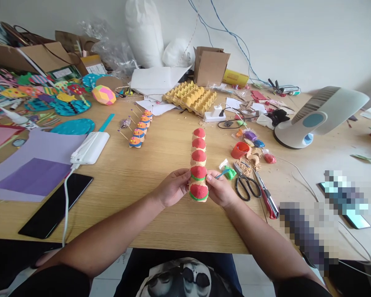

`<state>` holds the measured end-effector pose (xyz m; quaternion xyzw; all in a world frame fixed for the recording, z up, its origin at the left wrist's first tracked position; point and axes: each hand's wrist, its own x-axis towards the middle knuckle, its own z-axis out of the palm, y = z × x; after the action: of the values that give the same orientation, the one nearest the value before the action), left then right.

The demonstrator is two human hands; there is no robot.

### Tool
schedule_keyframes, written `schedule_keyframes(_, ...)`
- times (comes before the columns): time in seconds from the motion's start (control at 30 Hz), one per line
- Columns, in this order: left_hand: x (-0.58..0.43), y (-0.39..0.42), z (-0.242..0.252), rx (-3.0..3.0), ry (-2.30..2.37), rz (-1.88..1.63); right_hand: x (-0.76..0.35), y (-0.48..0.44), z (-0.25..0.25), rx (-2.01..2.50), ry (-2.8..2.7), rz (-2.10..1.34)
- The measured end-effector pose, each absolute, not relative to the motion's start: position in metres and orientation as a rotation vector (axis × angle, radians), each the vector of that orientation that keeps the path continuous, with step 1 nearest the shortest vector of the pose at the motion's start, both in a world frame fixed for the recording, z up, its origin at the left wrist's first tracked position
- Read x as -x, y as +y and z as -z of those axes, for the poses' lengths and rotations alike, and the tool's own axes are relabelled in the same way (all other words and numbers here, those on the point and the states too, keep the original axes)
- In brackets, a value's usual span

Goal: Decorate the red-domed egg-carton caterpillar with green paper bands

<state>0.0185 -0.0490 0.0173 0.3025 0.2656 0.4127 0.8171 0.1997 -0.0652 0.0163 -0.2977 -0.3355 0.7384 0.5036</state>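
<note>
A strip cut from an egg carton (198, 156) is held upright between my hands, its several bumps covered in red clay. Green clay rims the two nearest bumps. My left hand (174, 186) pinches the strip's left side near its lower end. On the opposite side, my right hand (220, 187) grips the strip, and a thin blue tool (222, 173) sticks out from its fingers. Beyond that hand lie a lump of green clay (229, 172) in a bag, black-handled scissors (246, 183) and a red utility knife (267, 198).
A finished-looking carton caterpillar (140, 129) with pins stands farther back. Yellow egg trays (190, 97), a power strip (214, 114), a red cup (240, 149) and a white fan (315, 117) are behind. At left lie a phone (55, 206) and a power bank (90, 148).
</note>
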Motion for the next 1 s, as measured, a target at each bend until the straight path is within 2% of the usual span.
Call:
schedule_keyframes(0.57, -0.018, -0.0462, -0.0211, -0.79, 0.588, -0.963, -0.2026, -0.0644, -0.0104, 0.847, -1.0, -1.588)
schedule_keyframes(1.0, -0.0121, -0.0427, -0.0143, -0.927, 0.593, -0.93, -0.207, -0.0623, -0.0099, 0.872, -0.997, -1.568)
